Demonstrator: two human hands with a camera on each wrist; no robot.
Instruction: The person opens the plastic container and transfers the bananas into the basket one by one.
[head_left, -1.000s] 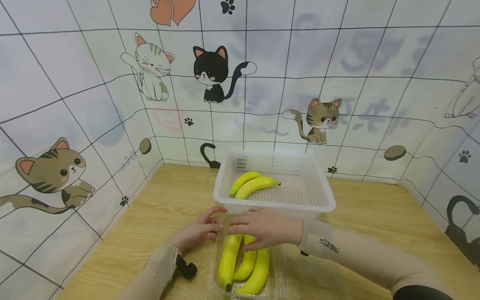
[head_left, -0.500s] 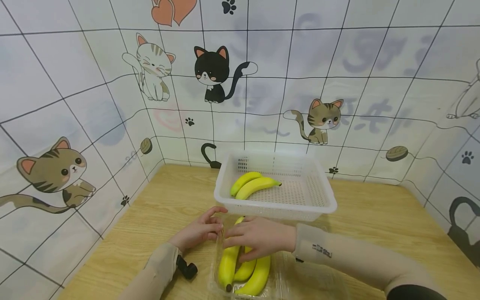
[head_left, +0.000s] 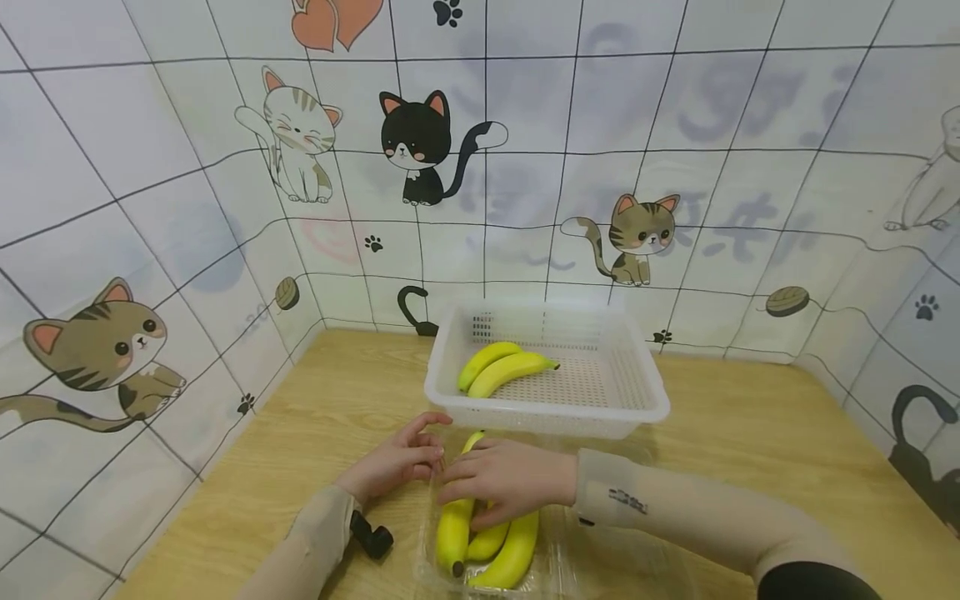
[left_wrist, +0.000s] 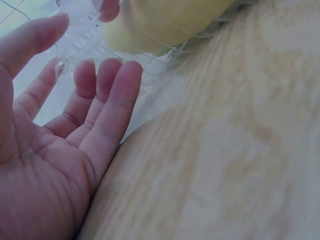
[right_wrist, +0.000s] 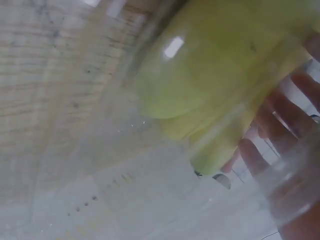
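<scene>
Left hand point(head_left: 396, 463) loose-fingered at the clear plastic box point(head_left: 548, 550); right hand point(head_left: 510, 481) drapes bent fingers over curved yellow bananas point(head_left: 489, 546), grip unclear. I'd nestle them gently.

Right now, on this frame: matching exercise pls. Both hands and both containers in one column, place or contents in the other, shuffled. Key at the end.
Column 1
1. white basket
2. left hand
3. clear container
4. right hand

Column 2
A. over the bananas in the nearer container
B. two bananas inside, farther back on the table
C. beside the left edge of the nearer container
D. three bananas inside, nearer the camera

Pairs: 1-B, 2-C, 3-D, 4-A
</scene>
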